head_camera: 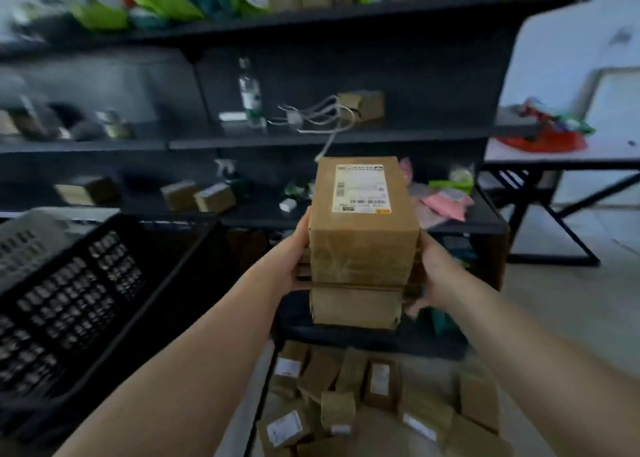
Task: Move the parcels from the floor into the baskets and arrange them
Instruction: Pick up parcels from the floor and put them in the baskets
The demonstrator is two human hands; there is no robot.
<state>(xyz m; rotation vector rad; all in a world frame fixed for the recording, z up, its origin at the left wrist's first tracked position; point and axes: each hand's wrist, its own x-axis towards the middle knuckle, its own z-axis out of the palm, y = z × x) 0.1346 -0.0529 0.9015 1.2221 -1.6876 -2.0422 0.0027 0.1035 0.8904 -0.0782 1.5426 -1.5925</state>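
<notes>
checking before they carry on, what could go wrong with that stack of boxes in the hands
1. The hands, left and right, grip only the sides of the stacked boxes; the bottom box could slip out.
2. Parcels on the floor lie below, a possible trip hazard.

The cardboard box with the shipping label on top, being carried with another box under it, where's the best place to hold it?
Grip the labelled box by its two long side faces, left hand and right hand pressing inward from opposite sides, low enough to clamp the lower box too.
</notes>
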